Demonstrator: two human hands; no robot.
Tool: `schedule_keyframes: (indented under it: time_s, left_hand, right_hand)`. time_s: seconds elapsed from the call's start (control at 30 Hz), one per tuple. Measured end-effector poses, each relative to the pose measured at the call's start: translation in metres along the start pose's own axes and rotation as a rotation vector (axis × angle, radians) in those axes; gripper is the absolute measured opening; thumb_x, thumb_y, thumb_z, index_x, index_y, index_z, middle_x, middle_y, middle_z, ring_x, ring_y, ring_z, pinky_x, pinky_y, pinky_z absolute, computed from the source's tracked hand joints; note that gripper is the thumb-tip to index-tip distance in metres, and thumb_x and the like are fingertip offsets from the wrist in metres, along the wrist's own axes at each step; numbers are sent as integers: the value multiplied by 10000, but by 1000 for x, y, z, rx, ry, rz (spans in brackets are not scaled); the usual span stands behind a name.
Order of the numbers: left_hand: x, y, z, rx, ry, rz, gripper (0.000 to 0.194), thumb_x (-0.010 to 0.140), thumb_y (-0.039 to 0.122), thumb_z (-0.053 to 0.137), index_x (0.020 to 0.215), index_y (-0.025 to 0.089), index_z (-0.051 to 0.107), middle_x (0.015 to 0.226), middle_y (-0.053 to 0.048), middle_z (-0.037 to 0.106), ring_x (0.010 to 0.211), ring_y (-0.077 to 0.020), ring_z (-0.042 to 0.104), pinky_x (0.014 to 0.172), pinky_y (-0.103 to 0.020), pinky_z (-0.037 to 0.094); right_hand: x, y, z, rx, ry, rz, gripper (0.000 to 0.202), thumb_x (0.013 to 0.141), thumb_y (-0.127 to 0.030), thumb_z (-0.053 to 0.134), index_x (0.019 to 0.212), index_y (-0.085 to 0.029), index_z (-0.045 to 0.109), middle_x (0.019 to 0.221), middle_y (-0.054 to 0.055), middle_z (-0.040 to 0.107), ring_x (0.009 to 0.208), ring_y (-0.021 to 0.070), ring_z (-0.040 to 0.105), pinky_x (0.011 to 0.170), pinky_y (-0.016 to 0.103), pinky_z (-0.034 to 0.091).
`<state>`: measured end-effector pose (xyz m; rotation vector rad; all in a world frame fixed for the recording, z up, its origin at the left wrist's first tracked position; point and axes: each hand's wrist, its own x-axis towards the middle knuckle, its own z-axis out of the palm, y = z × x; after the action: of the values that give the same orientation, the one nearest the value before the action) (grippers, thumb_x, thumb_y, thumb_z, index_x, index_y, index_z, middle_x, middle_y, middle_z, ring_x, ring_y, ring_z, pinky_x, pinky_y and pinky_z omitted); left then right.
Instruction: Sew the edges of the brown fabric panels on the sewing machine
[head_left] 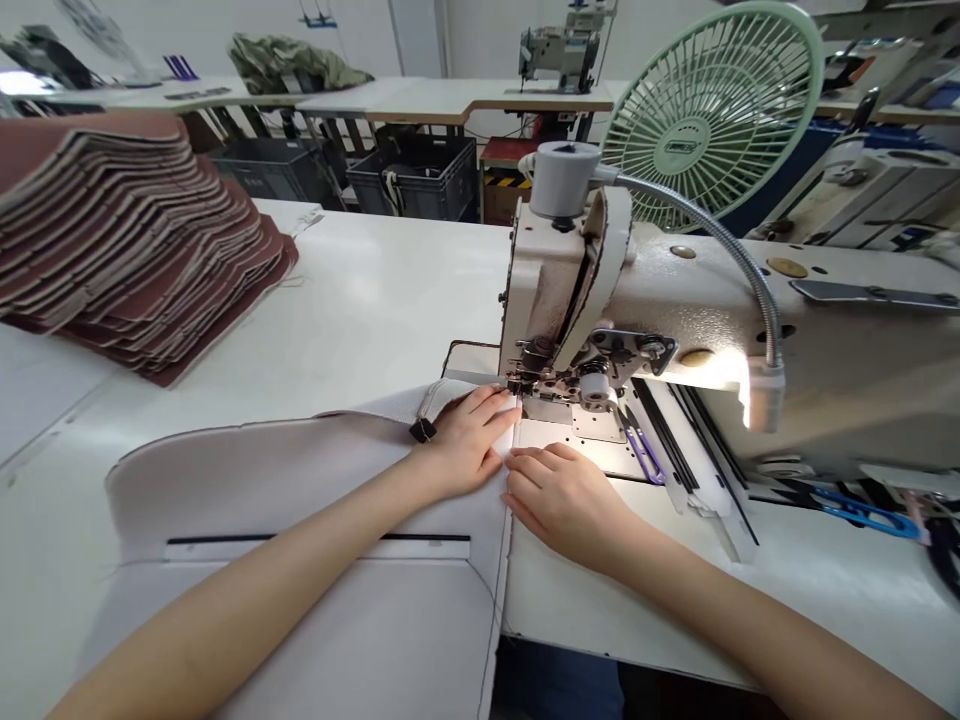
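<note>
A large pale, padded fabric panel (315, 480) lies on the table, its right edge running up under the sewing machine's needle area (536, 385). My left hand (469, 440) rests flat on the panel with fingers stretched toward the presser foot, which is mostly hidden. Close beside it, my right hand (562, 495) has its fingers together on the panel's right edge; the thumb side is partly hidden. A folded flap with a small black tab (423, 430) sits left of my left hand. Across the panel, below my left forearm, runs a white strip with a black line (427, 548).
Purple-handled thread snips (643, 450) lie right of the needle area, near black-and-white strips (694, 470) and blue-handled scissors (862, 510). A stack of brown panels (142, 250) stands left. Behind the sewing machine (675, 290) are a green fan (712, 120) and grey crates (416, 180).
</note>
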<state>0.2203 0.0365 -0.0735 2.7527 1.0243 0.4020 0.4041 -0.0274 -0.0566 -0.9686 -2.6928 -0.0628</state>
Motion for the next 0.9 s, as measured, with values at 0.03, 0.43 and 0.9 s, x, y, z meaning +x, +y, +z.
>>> schedule_keyframes:
  time_s: [0.03, 0.43, 0.9]
  left_hand:
    - [0, 0, 0, 4, -5, 2, 543, 780, 116, 451, 1319, 137, 510, 1395, -125, 487, 1354, -269, 340, 1133, -447, 335]
    - [-13, 33, -36, -128, -352, 43, 394, 761, 68, 463, 1070, 225, 650, 854, -36, 648, 828, -203, 613, 724, -301, 471]
    - [-12, 53, -52, -81, -437, -59, 353, 889, 538, 475, 945, 204, 577, 874, -55, 665, 861, -258, 616, 664, -313, 440]
  right_hand:
    - [0, 1, -1, 25, -21, 7, 269, 973, -199, 414, 843, -162, 646, 947, 100, 701, 966, 213, 630, 747, 334, 453]
    - [-65, 67, -39, -393, -37, 851, 242, 901, -299, 489, 1038, -161, 633, 958, 137, 630, 667, 229, 581, 484, 303, 366]
    - [-118, 28, -68, 242, 42, 1006, 224, 863, -354, 431, 1011, -235, 549, 649, -6, 578, 548, 183, 573, 488, 271, 437]
